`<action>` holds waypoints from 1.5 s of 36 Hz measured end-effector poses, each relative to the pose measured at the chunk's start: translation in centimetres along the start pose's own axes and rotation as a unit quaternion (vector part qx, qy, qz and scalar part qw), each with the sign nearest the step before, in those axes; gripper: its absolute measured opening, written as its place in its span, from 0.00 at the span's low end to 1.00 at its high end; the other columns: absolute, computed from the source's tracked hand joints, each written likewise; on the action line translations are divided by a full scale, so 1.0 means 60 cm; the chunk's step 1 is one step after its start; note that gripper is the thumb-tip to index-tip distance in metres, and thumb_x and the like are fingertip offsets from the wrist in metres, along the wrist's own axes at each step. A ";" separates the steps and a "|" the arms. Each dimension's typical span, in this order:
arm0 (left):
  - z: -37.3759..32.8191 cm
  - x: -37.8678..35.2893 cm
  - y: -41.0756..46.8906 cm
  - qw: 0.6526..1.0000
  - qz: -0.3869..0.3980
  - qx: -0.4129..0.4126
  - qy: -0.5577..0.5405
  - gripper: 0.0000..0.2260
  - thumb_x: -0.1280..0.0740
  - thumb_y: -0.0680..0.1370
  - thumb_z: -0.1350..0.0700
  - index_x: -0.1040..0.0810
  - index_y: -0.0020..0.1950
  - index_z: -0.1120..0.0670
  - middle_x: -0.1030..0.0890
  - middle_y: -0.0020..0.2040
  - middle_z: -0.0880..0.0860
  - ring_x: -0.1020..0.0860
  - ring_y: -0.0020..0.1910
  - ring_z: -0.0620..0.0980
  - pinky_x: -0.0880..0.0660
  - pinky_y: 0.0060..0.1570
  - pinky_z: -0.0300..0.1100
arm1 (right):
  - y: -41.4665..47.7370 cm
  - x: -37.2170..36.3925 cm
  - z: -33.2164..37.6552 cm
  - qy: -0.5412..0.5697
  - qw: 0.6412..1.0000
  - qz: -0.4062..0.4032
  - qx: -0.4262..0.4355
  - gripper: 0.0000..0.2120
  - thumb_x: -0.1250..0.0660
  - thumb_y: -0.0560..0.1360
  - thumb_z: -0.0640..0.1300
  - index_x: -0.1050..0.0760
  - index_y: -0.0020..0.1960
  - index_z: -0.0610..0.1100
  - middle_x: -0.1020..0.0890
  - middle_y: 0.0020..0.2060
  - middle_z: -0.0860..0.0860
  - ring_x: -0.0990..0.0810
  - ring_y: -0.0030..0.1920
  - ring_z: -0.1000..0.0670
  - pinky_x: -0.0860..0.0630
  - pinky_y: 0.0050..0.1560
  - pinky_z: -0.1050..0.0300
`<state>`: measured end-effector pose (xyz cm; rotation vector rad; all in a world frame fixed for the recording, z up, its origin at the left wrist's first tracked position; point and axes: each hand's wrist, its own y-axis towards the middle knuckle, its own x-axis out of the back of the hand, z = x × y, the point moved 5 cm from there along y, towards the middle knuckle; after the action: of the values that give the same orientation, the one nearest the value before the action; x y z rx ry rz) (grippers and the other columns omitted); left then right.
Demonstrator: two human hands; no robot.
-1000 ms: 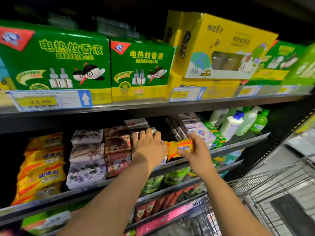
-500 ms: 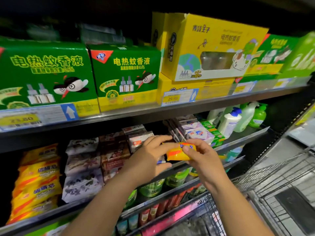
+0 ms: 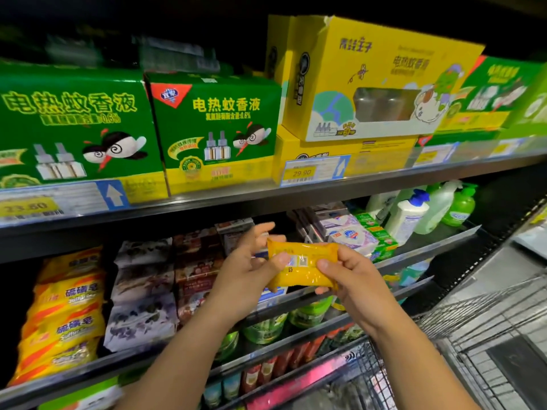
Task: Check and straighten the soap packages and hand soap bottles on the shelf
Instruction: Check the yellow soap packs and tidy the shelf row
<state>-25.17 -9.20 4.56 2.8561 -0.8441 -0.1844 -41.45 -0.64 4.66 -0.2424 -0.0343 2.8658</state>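
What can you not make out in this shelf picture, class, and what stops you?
Head view:
- Packet: print too small and blurred; far face turned away.
- Left price tag: digits smeared by motion blur.
- Bottles: labels too small; rear ones hidden behind front ones.
- Left hand and right hand: fingers partly behind the packet.
- Leftmost green box: cut off by the frame edge.

The yellow plastic-wrapped soap package (image 3: pixel 302 263) hides most fingers of the left hand (image 3: pixel 245 273) and right hand (image 3: pixel 353 281) behind it. Its print between the thumbs is too small to read. Far right of the fingertips, green cardboard boxes (image 3: pixel 497 93) blur and run off the edge.
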 end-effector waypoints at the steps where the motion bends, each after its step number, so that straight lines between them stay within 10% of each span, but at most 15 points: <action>1: -0.003 0.000 -0.001 1.000 0.015 -0.003 -0.011 0.25 0.25 0.72 0.58 0.26 0.61 0.33 0.22 0.63 0.45 0.19 0.41 0.50 0.21 0.40 0.43 | 0.001 0.001 0.002 0.022 1.000 -0.007 -0.010 0.15 0.32 0.72 0.42 0.23 0.57 0.37 0.16 0.44 0.43 0.17 0.39 0.50 0.21 0.33 0.61; 4: -0.001 0.008 -0.004 0.991 0.102 -0.025 0.088 0.39 0.18 0.65 0.56 0.31 0.67 0.28 0.28 0.70 0.42 0.19 0.52 0.52 0.21 0.52 0.45 | 0.002 0.012 0.005 0.069 0.996 -0.025 -0.052 0.11 0.33 0.74 0.41 0.22 0.55 0.37 0.17 0.39 0.42 0.19 0.33 0.49 0.21 0.30 0.62; 9: -0.012 0.005 -0.003 0.941 0.110 -0.141 0.289 0.24 0.23 0.71 0.57 0.23 0.61 0.35 0.37 0.72 0.31 0.29 0.67 0.38 0.27 0.57 0.34 | 0.003 0.014 -0.005 0.072 0.991 -0.021 -0.114 0.20 0.30 0.72 0.44 0.24 0.61 0.37 0.17 0.38 0.39 0.18 0.28 0.48 0.21 0.26 0.61; 18: -0.006 0.001 -0.012 0.983 0.015 -0.051 0.175 0.10 0.27 0.76 0.57 0.19 0.48 0.40 0.18 0.43 0.38 0.20 0.42 0.39 0.25 0.44 0.36 | -0.007 0.011 -0.009 -0.117 0.985 0.007 -0.125 0.34 0.44 0.69 0.73 0.19 0.58 0.49 0.15 0.47 0.42 0.17 0.45 0.46 0.21 0.45 0.51; 22: 0.008 -0.007 -0.018 0.995 -0.019 0.016 0.096 0.07 0.30 0.77 0.59 0.18 0.49 0.46 0.15 0.43 0.45 0.17 0.43 0.45 0.20 0.48 0.42 | -0.015 0.013 0.002 -0.192 0.979 0.035 -0.062 0.16 0.26 0.70 0.58 0.18 0.56 0.56 0.16 0.52 0.46 0.17 0.54 0.44 0.22 0.60 0.45; 26: 0.009 -0.023 -0.025 0.998 -0.036 0.050 -0.011 0.05 0.33 0.80 0.59 0.19 0.52 0.53 0.14 0.46 0.51 0.17 0.43 0.47 0.21 0.41 0.37 | -0.019 0.008 -0.002 -0.066 0.997 0.028 -0.020 0.19 0.27 0.70 0.43 0.21 0.60 0.44 0.15 0.48 0.42 0.17 0.48 0.46 0.22 0.49 0.52; 35: 0.013 -0.013 -0.029 0.987 0.148 0.033 0.058 0.47 0.21 0.68 0.66 0.37 0.71 0.26 0.28 0.67 0.43 0.21 0.49 0.51 0.20 0.53 0.50 | -0.007 0.031 -0.003 0.047 0.996 -0.042 -0.063 0.17 0.32 0.77 0.43 0.28 0.63 0.40 0.16 0.39 0.46 0.22 0.31 0.48 0.26 0.29 0.59; 40: -0.006 -0.014 -0.018 0.960 0.073 -0.090 0.256 0.26 0.22 0.71 0.59 0.21 0.60 0.33 0.35 0.71 0.37 0.28 0.66 0.43 0.25 0.56 0.35 | -0.011 0.029 -0.014 0.039 0.993 -0.020 -0.108 0.15 0.34 0.79 0.47 0.30 0.64 0.44 0.16 0.38 0.44 0.21 0.27 0.48 0.24 0.27 0.60; 46: 0.000 -0.025 -0.017 0.987 0.023 -0.048 0.152 0.11 0.27 0.75 0.54 0.21 0.55 0.44 0.20 0.51 0.43 0.20 0.52 0.44 0.21 0.52 0.47 | -0.017 0.036 -0.002 -0.069 0.995 0.030 -0.063 0.20 0.40 0.76 0.61 0.23 0.58 0.49 0.15 0.46 0.40 0.17 0.40 0.44 0.22 0.43 0.52; 50: -0.005 -0.025 -0.022 0.989 -0.013 -0.034 0.141 0.07 0.28 0.76 0.55 0.22 0.50 0.45 0.19 0.42 0.43 0.21 0.40 0.43 0.23 0.44 0.42 | -0.018 0.030 0.010 -0.227 0.968 0.104 -0.013 0.14 0.25 0.74 0.48 0.20 0.58 0.55 0.17 0.45 0.60 0.18 0.47 0.57 0.23 0.48 0.61; 54: -0.019 -0.034 -0.021 0.987 -0.036 -0.052 0.147 0.09 0.25 0.72 0.50 0.21 0.49 0.42 0.19 0.41 0.43 0.22 0.38 0.43 0.23 0.41 0.45 | -0.012 0.012 -0.009 -0.264 0.960 0.081 0.056 0.11 0.24 0.73 0.46 0.18 0.55 0.51 0.16 0.47 0.47 0.19 0.46 0.46 0.23 0.50 0.48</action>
<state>-25.99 -6.89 5.60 2.7251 -0.6524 0.1759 -41.86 0.26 4.06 0.5695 0.0474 2.9900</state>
